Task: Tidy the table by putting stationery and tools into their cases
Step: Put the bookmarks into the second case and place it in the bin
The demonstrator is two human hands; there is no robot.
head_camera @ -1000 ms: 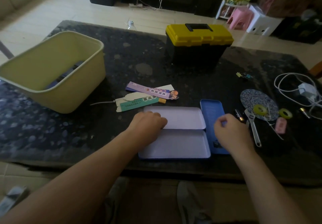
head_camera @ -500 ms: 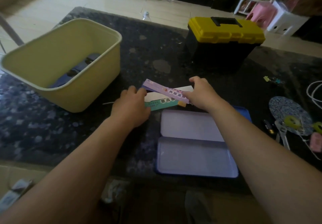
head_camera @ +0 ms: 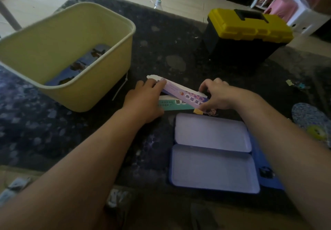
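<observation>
Both hands have come in on the purple strip [head_camera: 180, 91] since half a second ago. The left hand [head_camera: 143, 100] has slid from beside the pile onto the strip's far-left end, and that end now sits raised off the cards beneath.

On the dark table [head_camera: 161, 32], the pale yellow tub [head_camera: 86, 93] fills the far-left corner with dark items already lying in its bottom. The yellow-lidded toolbox [head_camera: 247, 32] stands latched at the far edge, probably waiting for the tools.

The open tin case [head_camera: 211, 167] lies flat by the near edge, both halves bare. It is just in front of the pile, so the carry into it is short.

The strip slants across a white card [head_camera: 154, 77] and a teal card [head_camera: 172, 104]. The left hand pinches one end and the right hand [head_camera: 218, 95] pinches the other, fingers curled over it. Holding both ends likely keeps the thin strip from bending and peels it free of its neighbours.

A binder clip [head_camera: 297, 84] lies toward the right edge.
</observation>
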